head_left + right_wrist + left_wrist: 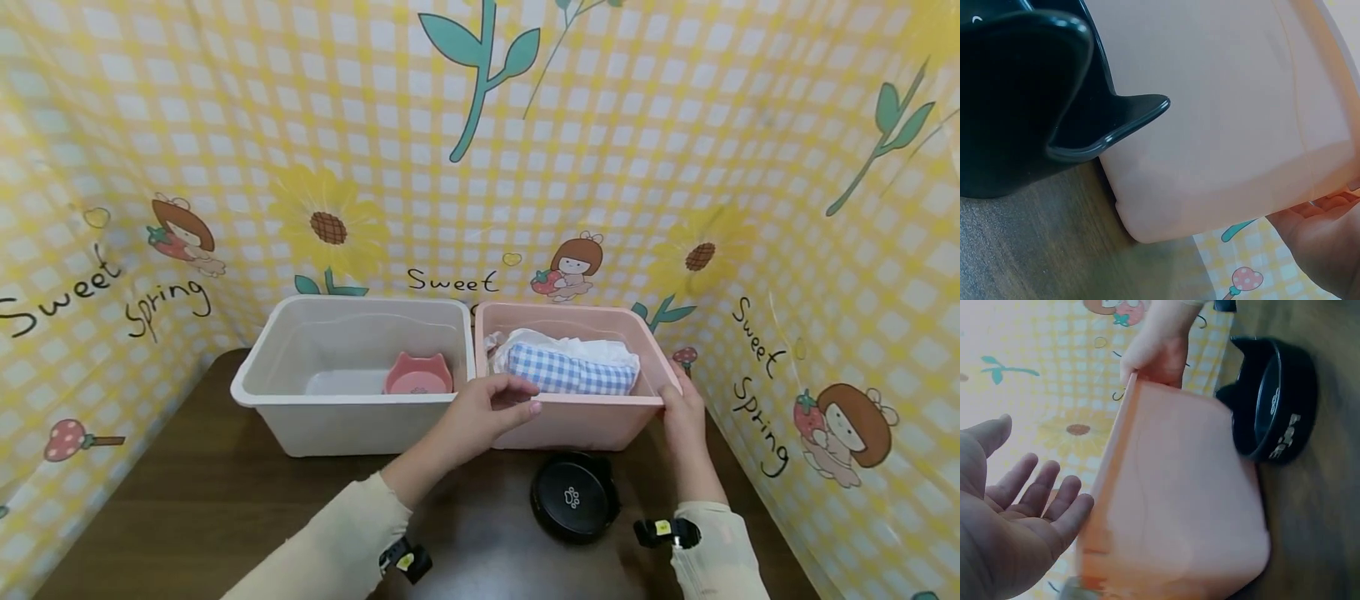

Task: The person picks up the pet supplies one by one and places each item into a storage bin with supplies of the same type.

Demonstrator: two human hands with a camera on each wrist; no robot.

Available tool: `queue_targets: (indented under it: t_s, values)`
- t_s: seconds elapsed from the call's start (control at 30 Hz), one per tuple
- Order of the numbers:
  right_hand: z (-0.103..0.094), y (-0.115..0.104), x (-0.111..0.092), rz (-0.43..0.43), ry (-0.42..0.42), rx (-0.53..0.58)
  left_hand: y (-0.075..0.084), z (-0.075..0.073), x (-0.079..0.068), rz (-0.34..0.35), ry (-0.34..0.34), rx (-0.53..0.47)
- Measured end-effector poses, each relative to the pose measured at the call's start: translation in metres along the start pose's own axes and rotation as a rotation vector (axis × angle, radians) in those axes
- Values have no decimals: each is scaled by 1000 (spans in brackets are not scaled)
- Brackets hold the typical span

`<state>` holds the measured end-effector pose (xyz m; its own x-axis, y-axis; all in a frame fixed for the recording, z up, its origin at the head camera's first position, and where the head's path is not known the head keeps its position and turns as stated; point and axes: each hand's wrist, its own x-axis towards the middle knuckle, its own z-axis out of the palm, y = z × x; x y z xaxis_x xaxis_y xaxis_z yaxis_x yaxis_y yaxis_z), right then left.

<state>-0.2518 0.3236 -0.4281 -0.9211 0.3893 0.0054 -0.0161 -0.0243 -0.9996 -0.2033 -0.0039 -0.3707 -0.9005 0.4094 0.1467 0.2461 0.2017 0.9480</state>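
Left hand point(486, 410): fingers loosely spread (thumb apart), near pink bin point(577, 427); right hand point(685, 415): pinching its right-end rim.

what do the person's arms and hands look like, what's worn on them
The left hand and right hand wear no gloves. The left sleeve and right sleeve are cream. Each bears a small, yellow-marked black device.
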Motion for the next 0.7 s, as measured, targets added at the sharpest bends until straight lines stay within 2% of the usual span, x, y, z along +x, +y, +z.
queue_targets:
  t_s: [0.13,0.33,0.57,0.7]
  values:
    - [0,0,0,5,0,-23,-13,6,-6,-22,14,-22]
    - [-1,0,-1,11,12,-28,-28,14,-10,-10,17,1]
    - [-1,-1,-1,17,4,-36,-59,28,-19,-45,-20,-6]
    - [1,-2,-2,9,8,-27,-73,35,-22,-59,-2,17]
